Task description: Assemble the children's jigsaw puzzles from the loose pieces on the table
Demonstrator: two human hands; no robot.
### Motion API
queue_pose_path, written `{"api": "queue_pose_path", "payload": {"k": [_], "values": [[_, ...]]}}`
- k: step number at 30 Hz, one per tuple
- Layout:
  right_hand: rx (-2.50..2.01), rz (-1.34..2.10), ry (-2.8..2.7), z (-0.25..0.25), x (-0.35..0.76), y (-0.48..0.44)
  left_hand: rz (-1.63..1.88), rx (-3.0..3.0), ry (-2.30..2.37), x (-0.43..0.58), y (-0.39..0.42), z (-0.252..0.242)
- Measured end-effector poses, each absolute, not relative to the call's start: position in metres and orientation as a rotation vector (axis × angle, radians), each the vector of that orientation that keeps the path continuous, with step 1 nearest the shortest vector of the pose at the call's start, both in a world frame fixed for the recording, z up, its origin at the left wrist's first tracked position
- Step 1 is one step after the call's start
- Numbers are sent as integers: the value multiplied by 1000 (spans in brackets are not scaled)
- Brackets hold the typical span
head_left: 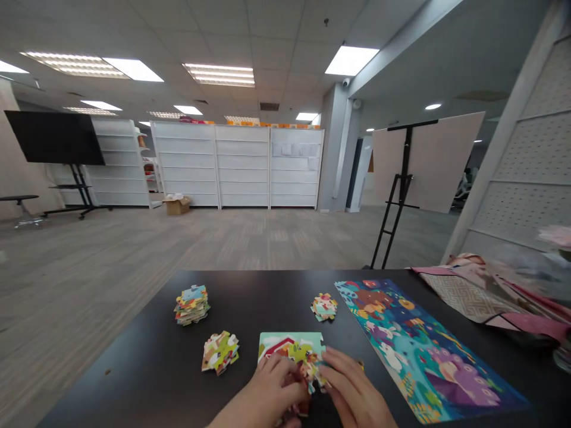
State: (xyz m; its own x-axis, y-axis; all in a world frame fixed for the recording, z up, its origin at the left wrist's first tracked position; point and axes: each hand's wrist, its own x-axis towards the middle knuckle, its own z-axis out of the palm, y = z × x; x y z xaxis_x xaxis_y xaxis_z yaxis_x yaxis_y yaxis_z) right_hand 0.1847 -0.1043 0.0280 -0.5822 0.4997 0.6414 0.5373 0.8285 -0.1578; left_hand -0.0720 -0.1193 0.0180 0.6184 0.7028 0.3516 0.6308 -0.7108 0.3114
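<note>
A partly joined jigsaw puzzle [292,340] lies on the black table in front of me, with a light green top and a red-and-white roof shape. My left hand [274,389] is closed over its lower part, thumb and fingers around a puzzle piece [307,371]. At the right edge my right hand [354,389] has its fingers bent together on a small piece beside the joined part; its thumb is mostly hidden. Both hands cover the puzzle's lower portion, so how these pieces fit cannot be made out.
Two stacks of puzzle pieces, a taller one [191,305] and a lower one [220,352], sit to the left. A small pile [324,307] stands behind the puzzle. A colourful picture sheet [417,351] lies at right, near a pink-edged cloth bag [473,291].
</note>
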Motion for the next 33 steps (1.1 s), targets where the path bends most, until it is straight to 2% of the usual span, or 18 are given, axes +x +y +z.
{"api": "queue_pose_path", "payload": {"k": [5,9,14,21,25,29,33], "values": [[-959,222,-2581,53,155,-95,849,2466,1097,-81,-125,19],[-1031,409,-2596,71,146,-100,872,2311,1105,-83,-130,24],[-1048,461,-2584,80,144,-96,817,2360,1235,-76,-122,22],[-977,501,-2597,83,140,-73,989,2220,1341,-91,-127,10],[-1028,590,-2708,88,131,-72,858,2545,1445,-100,-127,-5],[-1032,532,-2744,87,130,-84,664,2940,1437,-101,-126,-12],[-990,453,-2765,77,145,-85,858,3011,1389,-101,-130,-16]]}}
